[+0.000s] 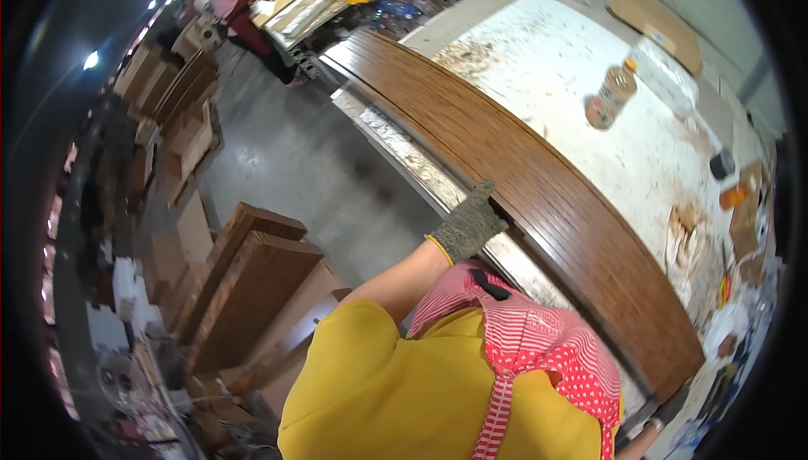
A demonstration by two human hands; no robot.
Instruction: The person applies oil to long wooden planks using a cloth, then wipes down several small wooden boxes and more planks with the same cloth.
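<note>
Left hand (467, 226), in a knit glove, has its fingers curled over the near edge of the long dark-stained wood panel (522, 182) lying along the workbench (539, 64). Right hand (652, 426) barely visible at the panel's near end; finger state cannot be told. Judgement: keep the panel flat and both ends supported. Farther on, a plastic bottle (612, 94) lies on its side, contents brownish.

Dark brown wood-grain board (513, 165), speckled grey glove (468, 224), yellow sleeve (379, 376), red-and-white striped, dotted apron (539, 350), stained white table (572, 64)
</note>
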